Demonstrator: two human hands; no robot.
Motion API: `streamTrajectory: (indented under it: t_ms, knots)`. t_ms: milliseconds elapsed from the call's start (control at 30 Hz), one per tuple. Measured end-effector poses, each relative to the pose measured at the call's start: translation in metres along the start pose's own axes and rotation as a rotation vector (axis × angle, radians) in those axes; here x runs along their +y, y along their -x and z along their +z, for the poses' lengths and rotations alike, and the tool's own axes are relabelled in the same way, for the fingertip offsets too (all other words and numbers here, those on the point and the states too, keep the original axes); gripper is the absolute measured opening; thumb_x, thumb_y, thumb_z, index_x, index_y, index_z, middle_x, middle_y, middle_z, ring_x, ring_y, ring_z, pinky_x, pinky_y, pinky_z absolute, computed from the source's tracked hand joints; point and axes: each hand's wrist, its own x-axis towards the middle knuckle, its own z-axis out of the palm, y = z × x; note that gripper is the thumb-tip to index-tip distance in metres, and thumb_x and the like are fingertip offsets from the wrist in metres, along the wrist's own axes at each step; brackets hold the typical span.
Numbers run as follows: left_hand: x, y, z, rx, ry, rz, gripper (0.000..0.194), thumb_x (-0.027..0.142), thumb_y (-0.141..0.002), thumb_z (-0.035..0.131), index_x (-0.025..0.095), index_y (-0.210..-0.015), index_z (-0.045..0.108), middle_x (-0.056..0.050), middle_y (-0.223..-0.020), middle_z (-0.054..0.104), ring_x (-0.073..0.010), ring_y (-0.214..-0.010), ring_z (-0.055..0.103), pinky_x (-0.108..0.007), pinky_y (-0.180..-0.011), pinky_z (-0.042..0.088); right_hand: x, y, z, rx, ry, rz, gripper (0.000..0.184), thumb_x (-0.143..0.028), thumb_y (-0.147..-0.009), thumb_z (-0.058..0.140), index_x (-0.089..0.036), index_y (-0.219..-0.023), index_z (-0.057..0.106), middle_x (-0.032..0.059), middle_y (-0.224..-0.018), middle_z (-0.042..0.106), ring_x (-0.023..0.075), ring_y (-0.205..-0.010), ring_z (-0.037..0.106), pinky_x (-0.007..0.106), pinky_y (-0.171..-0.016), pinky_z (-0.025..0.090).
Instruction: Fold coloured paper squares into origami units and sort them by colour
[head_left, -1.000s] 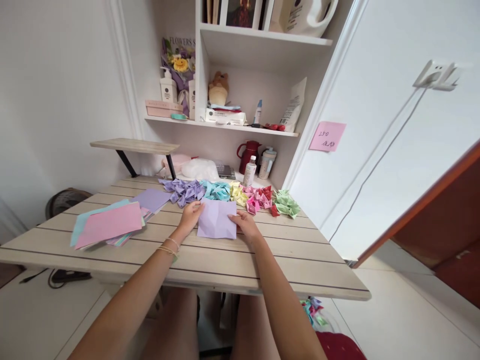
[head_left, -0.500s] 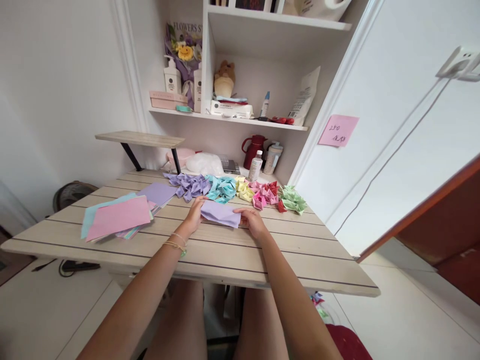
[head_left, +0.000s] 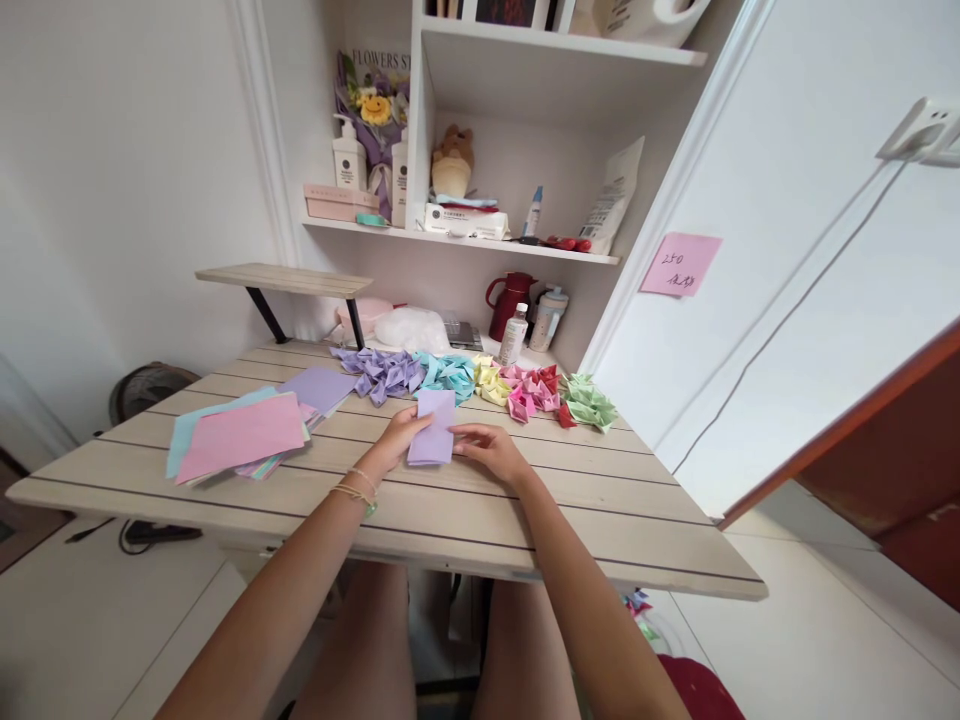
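A lilac sheet of paper, folded into a narrow strip, lies on the pale wooden table in front of me. My left hand pinches its left edge, thumb on top. On the strip's right side rests my right hand, its fingers bent against the paper. Behind the strip runs a row of folded paper pieces: purple, blue, yellow, pink and red, green.
A stack of coloured sheets, pink on top, lies at the table's left. Behind it a small shelf stands on brackets. A red jug, bottles and shelves fill the back. A pink note sticks to the right wall.
The flat lilac sheet was lifted and folded over; it now lies as a narrow strip. Both hands moved closer together. The camera shifted slightly.
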Motion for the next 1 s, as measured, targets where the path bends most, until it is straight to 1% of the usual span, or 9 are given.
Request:
streamTrajectory:
  t_ms: [100, 233, 333, 467, 567, 700, 867, 933, 1000]
  knots:
    - [-0.0008, 0.0008, 0.0011, -0.088, -0.078, -0.009, 0.04, 0.03, -0.06, 0.076, 0.01, -0.093, 0.065, -0.008, -0.08, 0.07, -0.0171, -0.067, 0.063, -0.025, -0.061, 0.047, -0.0017, -0.0003, 0.0028, 0.011, 0.066, -0.021, 0.026, -0.039, -0.068, 0.069, -0.022, -0.088, 0.071, 0.0056, -0.094, 0.069, 0.0202, -0.085, 0.062, 0.033, -0.077, 0.047]
    - [-0.0009, 0.0003, 0.0021, -0.132, -0.122, -0.017, 0.042, 0.04, -0.062, 0.073, 0.01, -0.091, 0.065, -0.007, -0.078, 0.069, -0.0165, -0.065, 0.062, -0.025, -0.06, 0.046, 0.0003, -0.0025, 0.0035, 0.224, 0.098, 0.002, 0.022, -0.041, -0.068, 0.068, -0.021, -0.076, 0.071, 0.0049, -0.08, 0.068, 0.0184, -0.073, 0.06, 0.03, -0.066, 0.048]
    - [0.0006, 0.0003, 0.0011, -0.187, -0.158, -0.057, 0.046, 0.036, -0.06, 0.075, 0.011, -0.097, 0.064, -0.007, -0.077, 0.069, -0.0157, -0.064, 0.062, -0.025, -0.06, 0.045, 0.0007, -0.0038, 0.0011, 0.345, 0.099, -0.006, 0.024, -0.042, -0.064, 0.071, -0.021, -0.074, 0.07, 0.0057, -0.08, 0.066, 0.0179, -0.07, 0.058, 0.028, -0.061, 0.047]
    - [0.0034, 0.001, -0.0012, -0.159, -0.197, -0.05, 0.054, 0.027, -0.054, 0.08, 0.013, -0.102, 0.062, -0.007, -0.083, 0.069, -0.016, -0.068, 0.062, -0.022, -0.059, 0.043, 0.0009, -0.0038, 0.0, 0.291, 0.086, -0.025, 0.022, -0.041, -0.065, 0.07, -0.021, -0.076, 0.07, 0.0048, -0.081, 0.066, 0.0172, -0.071, 0.057, 0.027, -0.062, 0.046]
    - [0.0044, 0.0016, -0.0006, -0.149, -0.158, 0.001, 0.047, 0.029, -0.055, 0.079, 0.013, -0.096, 0.064, -0.007, -0.085, 0.069, -0.016, -0.072, 0.062, -0.023, -0.063, 0.043, 0.004, -0.0036, 0.0022, 0.214, 0.08, 0.018, 0.024, -0.043, -0.067, 0.067, -0.02, -0.074, 0.068, 0.0021, -0.071, 0.064, 0.0143, -0.062, 0.055, 0.026, -0.058, 0.044]
    - [0.0041, 0.0039, 0.0034, -0.187, -0.156, -0.003, 0.04, 0.039, -0.062, 0.073, 0.013, -0.091, 0.066, -0.005, -0.078, 0.068, -0.0131, -0.063, 0.059, -0.021, -0.057, 0.04, 0.0067, -0.0044, 0.0041, 0.321, -0.012, 0.089, 0.033, -0.041, -0.061, 0.072, -0.018, -0.083, 0.064, -0.0018, -0.058, 0.058, 0.0119, -0.051, 0.051, 0.024, -0.052, 0.042]
    - [0.0043, 0.007, 0.0076, -0.201, -0.328, 0.049, 0.03, 0.034, -0.06, 0.074, 0.013, -0.08, 0.069, -0.004, -0.07, 0.065, -0.0123, -0.058, 0.055, -0.02, -0.051, 0.035, 0.0015, -0.0055, 0.0028, 0.461, -0.252, 0.106, 0.071, -0.034, -0.054, 0.078, -0.02, -0.116, 0.048, -0.0027, -0.063, 0.063, 0.0134, -0.057, 0.057, 0.025, -0.056, 0.046]
    - [0.0046, 0.0071, 0.0076, -0.182, -0.378, 0.094, 0.024, 0.035, -0.063, 0.071, 0.013, -0.071, 0.069, -0.002, -0.06, 0.061, -0.0102, -0.053, 0.05, -0.02, -0.049, 0.034, 0.0001, -0.006, 0.0016, 0.471, -0.31, 0.124, 0.071, -0.036, -0.056, 0.077, -0.019, -0.118, 0.048, -0.0017, -0.065, 0.064, 0.0138, -0.06, 0.058, 0.026, -0.06, 0.048]
    - [0.0041, 0.0066, 0.0069, -0.181, -0.407, 0.113, 0.023, 0.036, -0.064, 0.07, 0.013, -0.068, 0.069, 0.0, -0.056, 0.058, -0.0085, -0.048, 0.045, -0.02, -0.046, 0.031, 0.0001, -0.0064, 0.0001, 0.47, -0.324, 0.153, 0.056, -0.042, -0.06, 0.073, -0.018, -0.107, 0.056, -0.0008, -0.064, 0.064, 0.0135, -0.059, 0.058, 0.026, -0.057, 0.047]
